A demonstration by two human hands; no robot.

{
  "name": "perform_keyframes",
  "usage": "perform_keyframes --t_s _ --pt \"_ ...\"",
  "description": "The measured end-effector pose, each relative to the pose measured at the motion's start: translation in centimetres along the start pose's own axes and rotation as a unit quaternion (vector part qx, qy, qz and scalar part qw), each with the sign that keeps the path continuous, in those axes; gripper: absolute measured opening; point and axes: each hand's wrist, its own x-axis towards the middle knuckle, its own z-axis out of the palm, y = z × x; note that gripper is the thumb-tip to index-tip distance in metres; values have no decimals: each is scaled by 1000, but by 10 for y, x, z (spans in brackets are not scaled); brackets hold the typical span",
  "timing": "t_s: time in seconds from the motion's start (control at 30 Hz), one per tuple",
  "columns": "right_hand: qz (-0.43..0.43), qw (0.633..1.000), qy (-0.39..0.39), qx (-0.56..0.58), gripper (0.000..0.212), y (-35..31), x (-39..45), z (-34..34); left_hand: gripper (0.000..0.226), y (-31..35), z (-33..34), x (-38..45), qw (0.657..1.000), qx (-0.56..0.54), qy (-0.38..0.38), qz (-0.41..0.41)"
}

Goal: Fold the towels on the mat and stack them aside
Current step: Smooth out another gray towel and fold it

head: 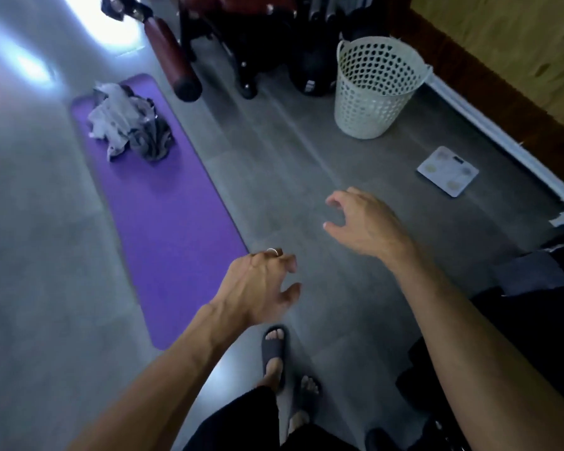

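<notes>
Both forearms reach over the floor, left hand [258, 288] and right hand [362, 222] empty, fingers loosely curled apart. Crumpled towels [129, 126] lie at eleven o'clock, at the far end of the purple mat [173, 229], nearer the left hand.

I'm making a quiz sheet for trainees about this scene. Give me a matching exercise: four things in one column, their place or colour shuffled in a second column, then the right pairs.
Things:
1. towels
2. mat
3. basket
4. scale

Descriptions:
A. white, flat on the floor near the wall
B. purple, rolled out on the grey floor
C. pale, perforated, standing upright
D. crumpled pile at the mat's far end

Pairs: 1-D, 2-B, 3-C, 4-A
</notes>
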Motion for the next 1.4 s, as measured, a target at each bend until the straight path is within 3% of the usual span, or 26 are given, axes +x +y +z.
perform_keyframes --t_s 0.2,0.47,0.73,1.03,1.4 --pt "-80 995 -45 -49 45 -149 36 68 32 -125 -15 -86 996 -28 27 -78" --pt "-156 979 -97 -89 46 -422 110 185 36 -367 -77 -229 990 -7 26 -138" --pt "-205 968 -115 -83 47 -624 187 253 34 -554 -136 -310 970 -24 62 -233" --pt "-203 967 -114 -101 47 -817 314 315 37 -784 -209 -312 968 -24 61 -244" --pt "-115 986 -90 -78 48 -990 479 334 37 -1042 -323 -240 988 -7 50 -147"
